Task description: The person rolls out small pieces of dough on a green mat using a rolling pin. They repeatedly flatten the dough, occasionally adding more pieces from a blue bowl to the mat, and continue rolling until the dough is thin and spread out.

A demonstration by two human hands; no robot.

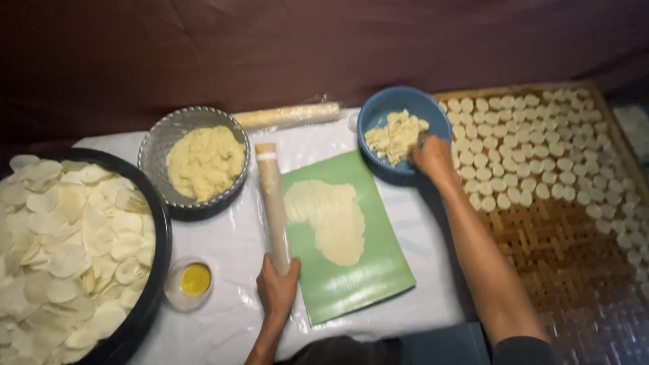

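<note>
My left hand (276,289) grips the near end of a long rolling pin (272,200) that lies along the left edge of a green mat (365,270). A thin flattened sheet of pale dough (332,217) lies on the mat. My right hand (430,155) reaches into a blue bowl (392,105) holding crumbly dough scraps (395,135); its fingers are in the scraps, and I cannot tell whether they hold any.
A metal bowl of dough (201,162) stands at the back left. A big black basin of thin dough discs (67,250) fills the left. A small cup of yellow oil (194,279) sits near it. A second roller (287,115) lies behind. A woven tray with several round discs (541,149) is on the right.
</note>
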